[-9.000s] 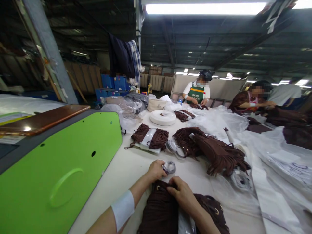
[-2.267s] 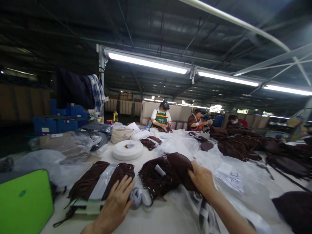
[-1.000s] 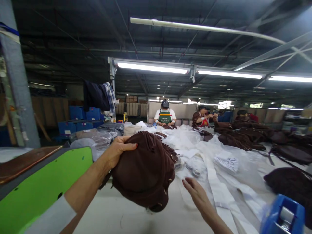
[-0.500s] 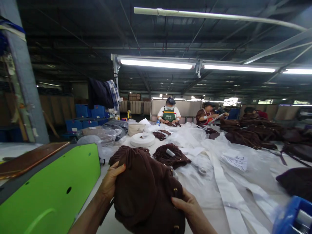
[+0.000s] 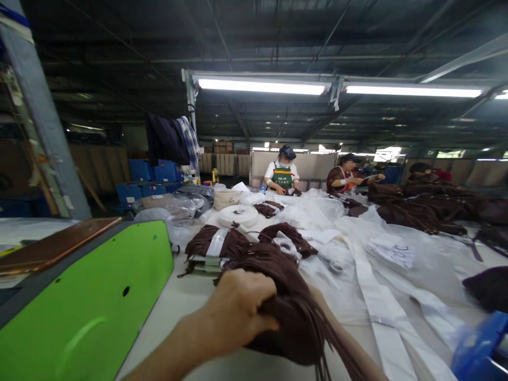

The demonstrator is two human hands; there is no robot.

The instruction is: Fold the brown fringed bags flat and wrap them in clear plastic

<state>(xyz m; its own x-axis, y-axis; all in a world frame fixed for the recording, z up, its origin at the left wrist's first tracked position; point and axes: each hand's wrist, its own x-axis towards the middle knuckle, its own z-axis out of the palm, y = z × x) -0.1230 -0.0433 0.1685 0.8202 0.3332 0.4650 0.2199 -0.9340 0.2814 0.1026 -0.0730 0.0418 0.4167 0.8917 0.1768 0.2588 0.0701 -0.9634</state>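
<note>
A dark brown fringed bag (image 5: pixel 288 317) is tilted just above the white table in front of me. Its thin strips hang down on the right side. My left hand (image 5: pixel 242 301) is closed around the near left part of the bag, fingers curled into the soft material. Behind the bag's right side is my right hand (image 5: pixel 318 300); its fingers are hidden, and strips fall across the forearm. Just beyond lies a bundle of brown strips (image 5: pixel 198 244) with a clear band around it. Another brown fringed piece (image 5: pixel 291 233) rests beside a pale roll (image 5: pixel 286 244).
A green machine panel (image 5: pixel 119 296) stands close on the left. A white tape roll (image 5: pixel 238 216), clear plastic sheets (image 5: pixel 349 280) and white strips (image 5: pixel 369 286) lie on the table. A blue object (image 5: pixel 480 344) is at the lower right. Co-workers (image 5: pixel 282 174) sit across the table.
The bag has turned over, from its smooth rounded side to its fringed side. My left hand has moved right and over it; my right hand has gone behind it. The view has shifted slightly.
</note>
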